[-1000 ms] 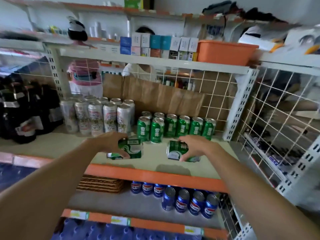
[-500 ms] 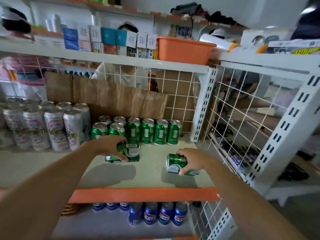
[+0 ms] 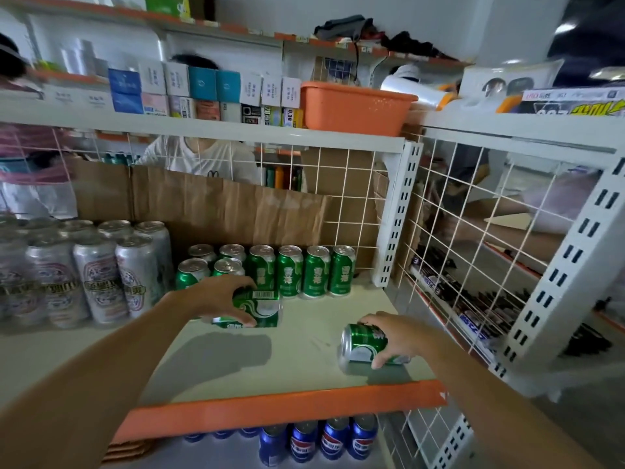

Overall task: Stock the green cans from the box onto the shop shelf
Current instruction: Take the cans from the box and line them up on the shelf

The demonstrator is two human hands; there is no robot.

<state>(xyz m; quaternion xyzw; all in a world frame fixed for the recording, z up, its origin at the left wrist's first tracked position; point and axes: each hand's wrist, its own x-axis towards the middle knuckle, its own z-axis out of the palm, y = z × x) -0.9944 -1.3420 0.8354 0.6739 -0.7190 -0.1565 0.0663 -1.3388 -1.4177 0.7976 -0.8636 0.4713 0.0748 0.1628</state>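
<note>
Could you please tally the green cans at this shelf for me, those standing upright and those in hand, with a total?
Upright green cans: 8
Held green cans: 2, each lying sideways, one gripped by the left hand and one by the right hand
Total: 10

Shop bay of white metal racking [image 3: 397,214] under a pale wall [image 3: 270,15]
White wire grid [image 3: 473,231] closes the back and right side. Brown cardboard [image 3: 220,211] stands at the back. At upper centre an orange basket [image 3: 351,110] sits beside small boxes [image 3: 203,84].
</note>
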